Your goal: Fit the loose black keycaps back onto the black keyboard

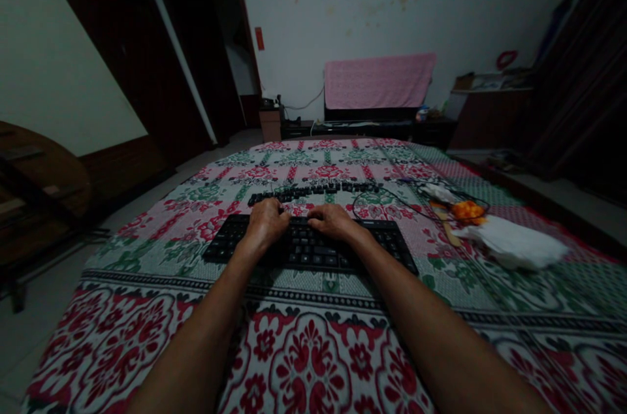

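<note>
A black computer keyboard [313,251] lies across the patterned cloth in front of me, its cable running off from the far edge towards the right. My left hand [267,223] is over the upper left part of the keyboard, fingers curled in and thumb against them; a small dark bit shows near the thumb, too unclear to name. Over the top middle of the keyboard is my right hand [333,221], its fingers drawn together and pointing left. What its fingertips hold, if anything, is hidden. Just beyond the keyboard, loose black keycaps [313,191] stand in an uneven row.
At the right lie white tissue [514,243], a crumpled orange thing [469,211], a flat light-brown strip [451,233] and the black cable [409,206]. A floral cloth [308,362] covers the table. Past it, a pink cloth [379,81] hangs over a dark screen by the wall.
</note>
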Available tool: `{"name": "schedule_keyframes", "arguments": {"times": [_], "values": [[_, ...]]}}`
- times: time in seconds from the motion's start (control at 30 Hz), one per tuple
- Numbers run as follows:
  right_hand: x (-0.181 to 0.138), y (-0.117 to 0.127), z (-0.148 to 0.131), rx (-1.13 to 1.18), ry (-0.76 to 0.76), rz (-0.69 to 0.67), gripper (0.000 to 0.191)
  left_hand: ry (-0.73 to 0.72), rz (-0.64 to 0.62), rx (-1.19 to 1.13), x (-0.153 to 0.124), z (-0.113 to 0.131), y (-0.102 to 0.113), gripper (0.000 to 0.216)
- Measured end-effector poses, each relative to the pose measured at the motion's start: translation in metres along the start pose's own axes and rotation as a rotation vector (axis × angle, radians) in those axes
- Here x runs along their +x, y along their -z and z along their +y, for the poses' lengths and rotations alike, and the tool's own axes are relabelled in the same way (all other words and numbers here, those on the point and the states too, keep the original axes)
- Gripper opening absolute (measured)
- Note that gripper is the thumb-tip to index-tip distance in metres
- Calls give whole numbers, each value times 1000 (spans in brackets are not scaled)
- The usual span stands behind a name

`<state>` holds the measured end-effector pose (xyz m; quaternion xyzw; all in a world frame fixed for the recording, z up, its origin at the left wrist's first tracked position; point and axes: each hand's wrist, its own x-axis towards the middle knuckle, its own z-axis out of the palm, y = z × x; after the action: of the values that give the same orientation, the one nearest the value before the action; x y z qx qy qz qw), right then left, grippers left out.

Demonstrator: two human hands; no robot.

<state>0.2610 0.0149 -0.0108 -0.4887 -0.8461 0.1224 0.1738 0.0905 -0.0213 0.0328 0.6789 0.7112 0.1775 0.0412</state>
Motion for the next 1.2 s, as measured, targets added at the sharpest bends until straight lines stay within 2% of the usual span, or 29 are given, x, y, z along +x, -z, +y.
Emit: {"name": "schedule_keyframes", "arguments": {"times": [0.37, 0.5, 0.7, 0.77, 0.97, 1.2], "values": [[1, -5, 6, 86, 6, 24, 23, 15, 32, -107, 2, -4, 2, 22], [1, -5, 6, 70, 3, 29, 23, 144, 3, -277, 13, -17, -8, 21], [1, -3, 5, 38, -4, 14, 24, 297, -138, -537, 21, -29, -15, 21], [2, -3, 5, 34, 3, 11, 25, 278, -146, -544, 21, -30, -16, 22], [2, -4, 6, 60, 6, 6, 26, 70, 25, -352, 22, -27, -18, 23], [1, -3, 5, 50, 11, -10, 25, 77, -6, -301, 18, -21, -9, 22]]}}
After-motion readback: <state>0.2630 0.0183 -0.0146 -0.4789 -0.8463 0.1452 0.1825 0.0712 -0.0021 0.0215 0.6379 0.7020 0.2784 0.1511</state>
